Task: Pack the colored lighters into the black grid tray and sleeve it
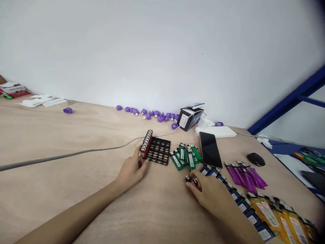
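Pinching metal-topped lighters: right fingers. Left fingers at gridded black tray.

Lighters stand leftmost in the tray; on the tabletop, the phone lies right of it, the box behind both.

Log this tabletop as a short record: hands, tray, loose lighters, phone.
Left hand: at the near end of the red lighters
Right hand: fingertips on metal-topped pieces, mostly hidden
Black tray: red lighters upright along its left side
Loose lighters: green, blue, purple, yellow
Phone: lying flat, screen dark
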{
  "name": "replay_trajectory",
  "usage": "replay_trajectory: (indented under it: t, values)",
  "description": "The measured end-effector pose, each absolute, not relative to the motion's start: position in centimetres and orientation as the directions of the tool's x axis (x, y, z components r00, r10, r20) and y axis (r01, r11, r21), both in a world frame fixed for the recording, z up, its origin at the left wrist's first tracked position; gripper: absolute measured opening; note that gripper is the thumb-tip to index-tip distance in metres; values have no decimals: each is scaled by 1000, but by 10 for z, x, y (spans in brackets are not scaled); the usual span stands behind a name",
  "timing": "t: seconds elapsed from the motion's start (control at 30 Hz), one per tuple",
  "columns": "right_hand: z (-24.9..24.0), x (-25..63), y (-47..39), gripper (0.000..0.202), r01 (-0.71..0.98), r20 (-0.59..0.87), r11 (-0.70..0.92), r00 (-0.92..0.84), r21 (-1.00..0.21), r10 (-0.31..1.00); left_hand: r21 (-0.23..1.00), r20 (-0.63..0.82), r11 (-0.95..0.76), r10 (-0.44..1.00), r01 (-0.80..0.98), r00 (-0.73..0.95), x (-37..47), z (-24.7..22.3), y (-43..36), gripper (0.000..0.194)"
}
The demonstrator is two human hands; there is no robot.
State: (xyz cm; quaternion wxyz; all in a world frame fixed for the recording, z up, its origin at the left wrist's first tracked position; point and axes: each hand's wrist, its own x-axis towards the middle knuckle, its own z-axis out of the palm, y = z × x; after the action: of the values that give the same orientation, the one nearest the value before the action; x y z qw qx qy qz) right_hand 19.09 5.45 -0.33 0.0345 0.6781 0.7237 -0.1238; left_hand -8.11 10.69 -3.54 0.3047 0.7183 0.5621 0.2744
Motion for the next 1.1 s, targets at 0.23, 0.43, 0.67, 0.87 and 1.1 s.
replay_trajectory:
  t: [0.23, 0.43, 0.67, 0.87, 1.1]
  values:
    - [-6, 180, 49, 7, 982, -186, 69, -102, -176, 977, 729, 53, -189, 974, 658, 221, -80, -34, 106, 52]
    - [-13, 167, 41, 18, 814, -5, 150, -185, -562, 983, 739, 58, -191, 973, 646, 222, -80, -35, 107, 55]
    - [-15, 152, 28, 29, 289, -18, 53, -236, -956, 972, 851, 219, -207, 975, 483, 32, -80, -30, 95, 52]
    - [-17, 148, 24, 36, 40, -118, -111, -268, -993, 956, 850, 403, -480, 858, 217, 318, -69, -19, 46, 24]
    - [-14, 144, 25, 33, -76, -103, -138, -358, -988, 928, 969, -235, 215, 650, 121, 723, -45, -8, 15, 47]
